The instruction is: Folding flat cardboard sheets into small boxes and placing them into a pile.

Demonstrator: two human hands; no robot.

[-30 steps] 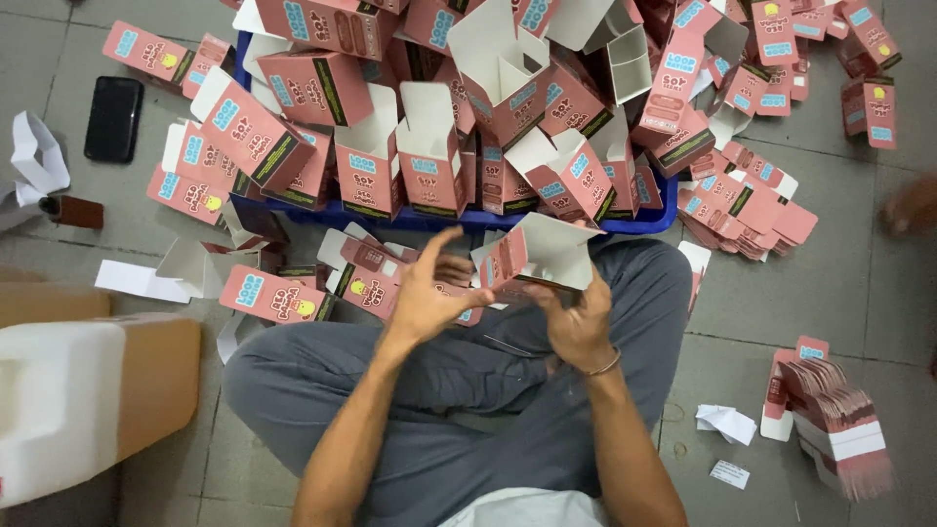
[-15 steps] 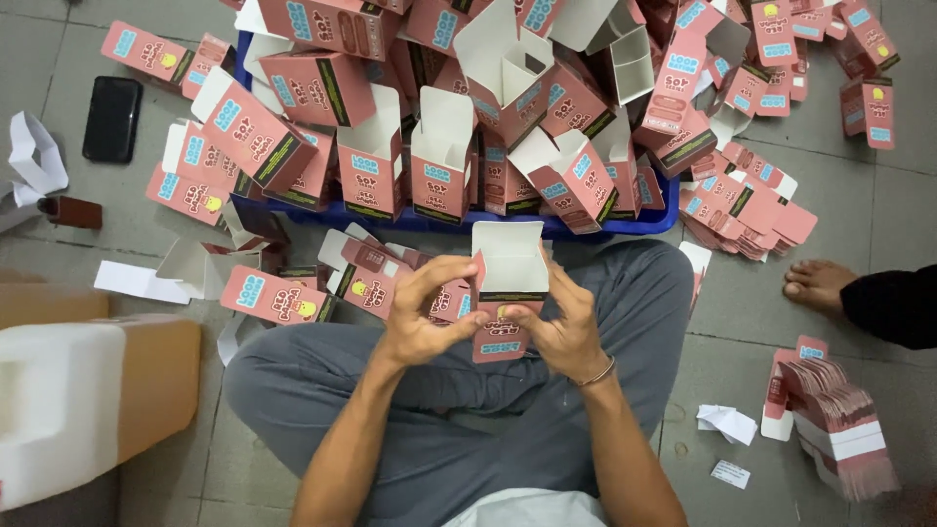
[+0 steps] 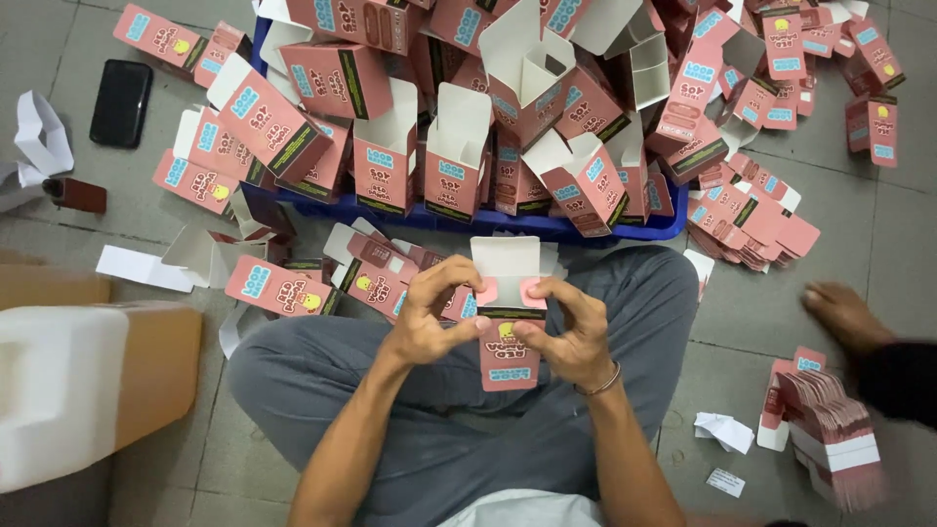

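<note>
The fingertips of both hands pinch the top of a small pink carton (image 3: 509,342), thumbs pressed on its two pink side flaps, which are folded inward just under the white lid flap that stands up behind them. The left hand (image 3: 429,317) curls around the carton's left edge, fingers closed on it; the right hand (image 3: 574,332) grips the right edge the same way, with a thin metal bangle (image 3: 602,384) on its wrist. The carton is upright, held above the lap of the person, who sits cross-legged in grey trousers (image 3: 390,410) on a grey tiled floor.

Just beyond the knees stands a blue crate (image 3: 547,226), heaped with open pink cartons whose white flaps stick up. More flat and folded cartons lie scattered around it. To the right, a stack of flat cartons (image 3: 830,429) rests on the floor, and another person's bare foot (image 3: 844,312) is near it. On the far left lie a black phone (image 3: 121,102), a white plastic jug (image 3: 54,390) and a brown cardboard box (image 3: 161,361).
</note>
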